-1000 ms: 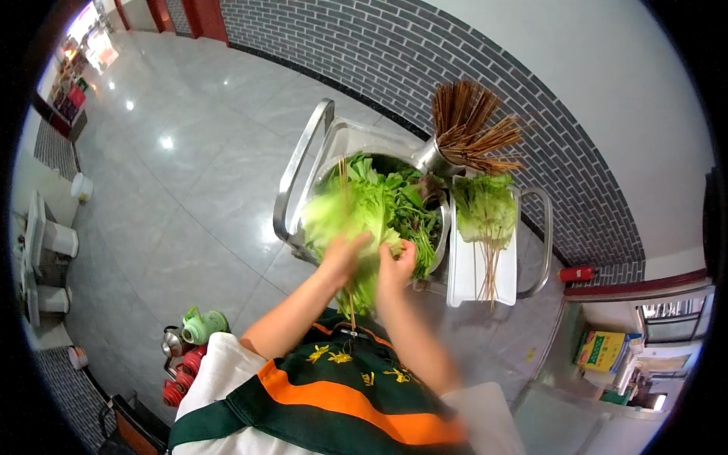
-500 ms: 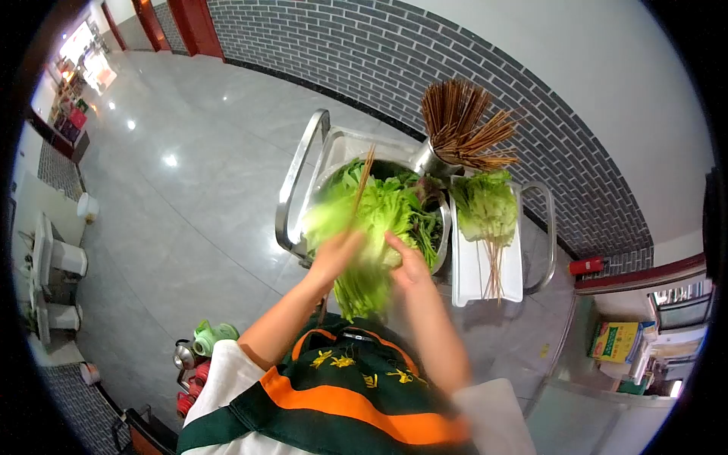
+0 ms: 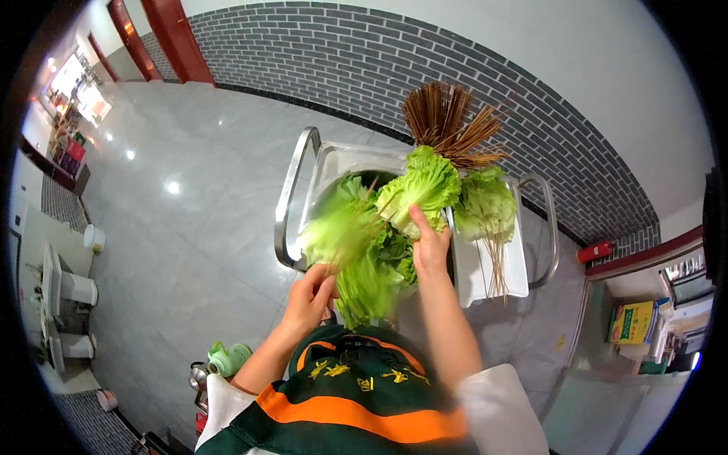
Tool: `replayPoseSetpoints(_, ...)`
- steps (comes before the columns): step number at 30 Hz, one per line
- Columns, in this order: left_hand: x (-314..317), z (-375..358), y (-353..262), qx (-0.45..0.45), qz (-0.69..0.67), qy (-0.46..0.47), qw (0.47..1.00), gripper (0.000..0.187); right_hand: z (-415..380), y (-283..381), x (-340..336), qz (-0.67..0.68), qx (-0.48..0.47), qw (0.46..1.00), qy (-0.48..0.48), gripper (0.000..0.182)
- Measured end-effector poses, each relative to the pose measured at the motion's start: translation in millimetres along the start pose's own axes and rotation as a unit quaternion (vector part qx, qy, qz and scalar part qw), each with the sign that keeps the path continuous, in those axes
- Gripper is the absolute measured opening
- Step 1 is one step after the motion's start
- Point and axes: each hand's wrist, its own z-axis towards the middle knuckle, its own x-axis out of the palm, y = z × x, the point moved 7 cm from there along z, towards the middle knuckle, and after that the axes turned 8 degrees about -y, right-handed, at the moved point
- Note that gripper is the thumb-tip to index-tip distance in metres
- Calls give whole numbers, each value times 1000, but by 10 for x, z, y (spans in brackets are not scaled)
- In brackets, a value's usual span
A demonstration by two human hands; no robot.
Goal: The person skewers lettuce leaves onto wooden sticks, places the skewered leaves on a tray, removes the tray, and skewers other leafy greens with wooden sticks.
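My right hand [image 3: 431, 246] grips a bright green lettuce leaf [image 3: 425, 182], thumb pressed on its face, over the right side of a round metal basin. Lower and to the left, my left hand [image 3: 309, 297] is closed at the base of skewered lettuce [image 3: 341, 231], which motion blurs; thin sticks show at its upper right. More lettuce [image 3: 364, 288] hangs over the basin's near side. Darker leafy greens [image 3: 394, 250] lie in the basin. To the right, a white tray [image 3: 472, 277] holds lettuce on skewers [image 3: 493, 250].
A thick bundle of brown wooden skewers [image 3: 447, 125] stands behind the basin. The metal cart has a curved handle [image 3: 287, 205] at left and another [image 3: 552, 227] at right. A grey brick wall [image 3: 341, 68] runs behind. Green and metal kettles [image 3: 227, 359] are at lower left.
My right hand has moved right and up, away from the left, with a lettuce leaf in it. My left hand has shifted down and left. The sticks now lean further right.
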Motion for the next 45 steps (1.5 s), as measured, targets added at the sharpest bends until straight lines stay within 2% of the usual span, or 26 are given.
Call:
replayPoseSetpoints(1, -8, -3, 3, 5, -7, -7, 1000, 15, -2, 21, 38, 14, -6, 999, 37, 60)
replayPoseSetpoints(4, -24, -27, -120, 26, 24, -29, 999, 6, -59, 69, 89, 46, -17, 998, 44, 55)
replayPoseSetpoints(8, -36, -41, -153, 49, 45, -39, 997, 6, -114, 137, 142, 63, -11, 996, 62, 45)
replayPoseSetpoints(10, -53, -36, -160, 69, 28, -68, 995, 5, -130, 201, 195, 75, -48, 991, 102, 35)
replayPoseSetpoints(13, -81, -40, -211, 68, 28, -94, 993, 3, -140, 232, 201, 56, -69, 989, 118, 32)
replayPoseSetpoints(25, -115, -55, -406, 167, 132, -130, 968, 4, -184, 324, 220, 47, -96, 987, 119, 27)
replayPoseSetpoints(29, -123, -47, -446, 132, 165, -122, 970, 5, -160, 297, 196, 29, -100, 987, 124, 27)
replayPoseSetpoints(31, -147, -47, -513, 159, 174, -120, 964, 6, -144, 299, 197, 32, -96, 985, 140, 27)
replayPoseSetpoints(35, -223, -38, -520, 153, 153, -121, 969, 6, -109, 303, 178, 46, -95, 983, 148, 26)
replayPoseSetpoints(40, -201, -37, -557, 176, 220, -125, 951, 6, -85, 326, 172, 25, -108, 984, 139, 27)
replayPoseSetpoints(45, -188, -36, -566, 174, 219, -126, 952, 6, -86, 321, 172, 26, -108, 984, 142, 27)
